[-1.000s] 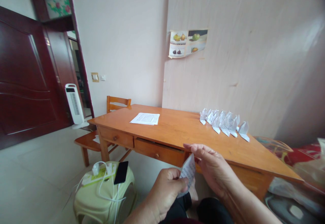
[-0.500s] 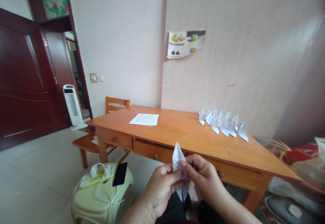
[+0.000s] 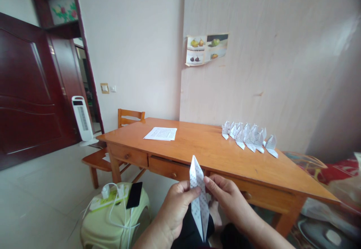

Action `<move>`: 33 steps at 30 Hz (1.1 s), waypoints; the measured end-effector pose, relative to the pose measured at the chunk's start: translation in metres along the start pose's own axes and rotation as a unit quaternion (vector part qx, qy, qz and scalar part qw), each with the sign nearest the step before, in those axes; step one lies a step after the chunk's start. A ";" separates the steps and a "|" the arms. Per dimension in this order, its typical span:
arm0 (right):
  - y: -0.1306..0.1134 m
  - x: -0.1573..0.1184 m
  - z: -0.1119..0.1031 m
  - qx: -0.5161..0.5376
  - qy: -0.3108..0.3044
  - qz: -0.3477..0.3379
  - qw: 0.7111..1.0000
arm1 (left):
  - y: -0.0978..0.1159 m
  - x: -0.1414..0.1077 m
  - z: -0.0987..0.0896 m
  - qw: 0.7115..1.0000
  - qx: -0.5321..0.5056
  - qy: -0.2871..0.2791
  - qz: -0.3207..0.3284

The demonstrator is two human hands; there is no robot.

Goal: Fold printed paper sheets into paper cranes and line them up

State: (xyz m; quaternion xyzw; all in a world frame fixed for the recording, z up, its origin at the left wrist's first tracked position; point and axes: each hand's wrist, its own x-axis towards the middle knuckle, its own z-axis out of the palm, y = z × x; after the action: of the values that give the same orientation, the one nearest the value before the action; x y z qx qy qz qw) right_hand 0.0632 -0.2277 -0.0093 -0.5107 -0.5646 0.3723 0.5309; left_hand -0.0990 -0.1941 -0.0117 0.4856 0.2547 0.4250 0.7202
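A long, narrow piece of folded printed paper (image 3: 199, 198) stands upright in front of me, pointed at the top and split into two points at the bottom. My left hand (image 3: 180, 204) pinches its left edge, thumb across the front. My right hand (image 3: 224, 192) is at its upper right edge, thumb and forefinger closed on that edge. Several folded paper pieces (image 3: 249, 138) stand grouped at the right rear of the wooden table (image 3: 194, 138). A stack of printed sheets (image 3: 160, 133) lies flat on the table's left part.
Left of my hands, a pale green stool (image 3: 113, 226) holds a power strip (image 3: 105, 200), white cables and a black phone (image 3: 134, 195). A chair (image 3: 131, 113) and a bench (image 3: 94, 159) are by the table's left end. Bags (image 3: 338, 173) lie at the right.
The folded paper has turned to show its full length and lower points. My left fingers have moved from its front, and my right thumb sits slightly higher at the edge.
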 end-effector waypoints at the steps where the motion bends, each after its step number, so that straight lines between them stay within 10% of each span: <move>1: 0.000 -0.001 0.000 -0.006 -0.014 0.020 1.000 | 0.000 0.000 0.000 1.000 -0.007 0.003 -0.002; 11: -0.003 -0.012 0.014 0.124 -0.092 0.143 0.978 | 0.002 0.001 -0.002 0.999 -0.023 0.038 0.006; 33: 0.011 -0.015 0.022 0.068 -0.072 0.100 0.990 | 0.004 0.013 -0.006 0.989 -0.056 0.135 0.036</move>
State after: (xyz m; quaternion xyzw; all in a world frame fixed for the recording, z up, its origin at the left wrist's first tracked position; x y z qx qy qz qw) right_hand 0.0421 -0.2376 -0.0272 -0.4993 -0.5206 0.4966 0.4828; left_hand -0.0984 -0.1796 -0.0099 0.3915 0.3080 0.5255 0.6897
